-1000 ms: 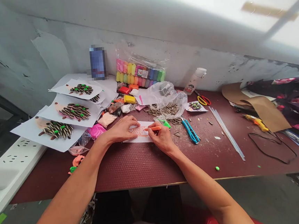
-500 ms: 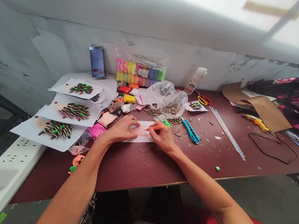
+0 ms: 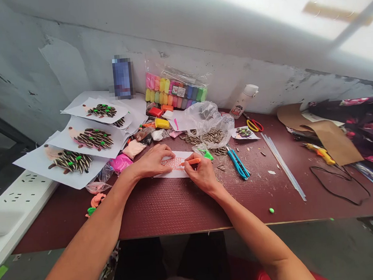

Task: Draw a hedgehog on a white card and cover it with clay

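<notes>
A small white paper lies on the dark red table, with an orange drawing of rows of short strokes on it. My left hand rests on the paper's left part, its fingers laid down and the thumb apart from them. In my right hand is an orange marker, pinched between thumb and fingers, its tip at the right side of the drawing. Just beyond the right hand are a bright green clay piece in clear wrap and a pile of striped sunflower seeds.
Left stand hedgehog pictures covered in seeds, and a white power strip. Clay packs lean at the wall. Rightward lie a blue utility knife, scissors, clear glue sticks and a yellow glue gun with its cord.
My right hand has shifted slightly left with the marker, which now tilts a little differently over the drawing. My left hand stays on the paper.
</notes>
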`<state>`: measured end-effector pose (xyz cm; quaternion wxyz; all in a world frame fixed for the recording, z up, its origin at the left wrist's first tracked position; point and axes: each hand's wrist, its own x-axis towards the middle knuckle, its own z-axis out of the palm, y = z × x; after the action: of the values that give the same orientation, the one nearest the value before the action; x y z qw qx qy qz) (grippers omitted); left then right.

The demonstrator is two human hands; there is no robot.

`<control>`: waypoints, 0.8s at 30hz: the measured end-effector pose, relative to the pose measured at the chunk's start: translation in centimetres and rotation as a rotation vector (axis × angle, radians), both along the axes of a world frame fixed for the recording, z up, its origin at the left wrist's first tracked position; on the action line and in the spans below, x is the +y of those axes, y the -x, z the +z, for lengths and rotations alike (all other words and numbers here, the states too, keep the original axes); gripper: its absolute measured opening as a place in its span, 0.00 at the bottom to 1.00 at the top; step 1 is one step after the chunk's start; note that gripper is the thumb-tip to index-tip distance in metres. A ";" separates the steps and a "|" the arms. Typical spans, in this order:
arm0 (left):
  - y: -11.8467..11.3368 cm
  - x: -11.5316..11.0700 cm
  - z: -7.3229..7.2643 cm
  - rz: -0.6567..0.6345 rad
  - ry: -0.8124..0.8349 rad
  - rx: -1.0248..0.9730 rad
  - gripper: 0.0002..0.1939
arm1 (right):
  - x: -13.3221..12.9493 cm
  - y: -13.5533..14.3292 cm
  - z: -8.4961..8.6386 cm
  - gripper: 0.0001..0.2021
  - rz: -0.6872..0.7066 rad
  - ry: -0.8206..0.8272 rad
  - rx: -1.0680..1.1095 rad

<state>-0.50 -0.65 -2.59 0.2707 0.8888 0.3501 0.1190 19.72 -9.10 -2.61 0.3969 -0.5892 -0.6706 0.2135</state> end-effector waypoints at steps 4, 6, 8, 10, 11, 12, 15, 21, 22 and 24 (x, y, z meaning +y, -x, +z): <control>0.0 -0.1 0.1 -0.003 0.002 0.003 0.19 | -0.1 0.2 0.2 0.08 0.020 0.009 0.025; 0.0 0.0 0.1 -0.008 0.001 0.010 0.18 | -0.1 0.1 0.3 0.09 0.025 0.013 0.032; 0.0 0.0 0.0 -0.008 0.000 0.017 0.19 | 0.1 -0.2 0.3 0.11 -0.006 -0.001 0.019; 0.0 0.1 -0.1 -0.005 0.005 0.020 0.20 | 0.3 -0.5 0.3 0.11 -0.053 -0.023 0.008; 0.1 0.1 -0.1 -0.005 0.008 0.019 0.20 | 0.4 -0.7 0.3 0.11 -0.071 -0.030 0.005; 0.1 0.1 -0.1 -0.005 0.011 0.018 0.20 | 0.5 -0.9 0.3 0.11 -0.083 -0.035 0.003; 0.1 0.1 -0.1 -0.007 0.009 0.015 0.20 | 0.6 -1.1 0.3 0.11 -0.079 -0.039 -0.001; 0.1 0.1 -0.2 -0.005 -0.006 0.012 0.20 | 0.7 -1.0 0.3 0.10 -0.040 -0.011 0.008; 0.1 0.1 -0.2 -0.004 -0.008 0.010 0.20 | 0.7 -1.0 0.3 0.10 -0.036 -0.001 0.008; 0.1 0.1 -0.2 -0.003 -0.006 0.007 0.20 | 0.6 -1.0 0.3 0.09 -0.027 0.014 0.007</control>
<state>-0.62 -0.57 -2.82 0.2669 0.8905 0.3494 0.1167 20.72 -8.45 -2.36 0.3978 -0.6002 -0.6597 0.2151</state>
